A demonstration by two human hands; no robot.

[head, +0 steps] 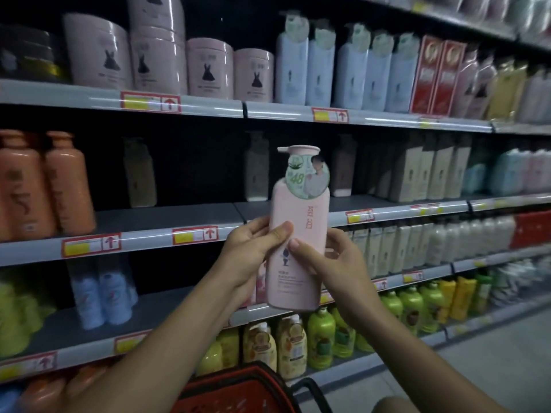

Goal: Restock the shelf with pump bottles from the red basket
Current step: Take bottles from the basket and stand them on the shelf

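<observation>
A pink pump bottle (298, 231) stands upright at the middle of the view, held up in front of the shelves (190, 217), its long axis running from 6 to 12 o'clock with a slight lean. Its pump head sits at 12 o'clock with the spout pointing toward 9 o'clock. The left hand (253, 251) grips the bottle's left side, thumb curled across the front; the right hand (331, 260) grips the right side, thumb also pressed on the front, fingers wrapped behind.

Behind the bottle, the middle shelf holds a few dim beige bottles (258, 169) set far back, with bare shelf in front of them. At 9 o'clock stand orange bottles (50, 186); at 11 o'clock, pink tubs (208, 70) with a black rabbit mark; at 1 o'clock, pale blue bottles (319, 67). Green bottles (322, 335) fill the lower row at 5 o'clock. The red basket (235, 389) sits at 6 o'clock, below the forearms.

A round tag on the bottle's neck reads "48"; red characters run down the front, too blurred to read. Shelf-edge price tags (150, 101) show red arrows.
</observation>
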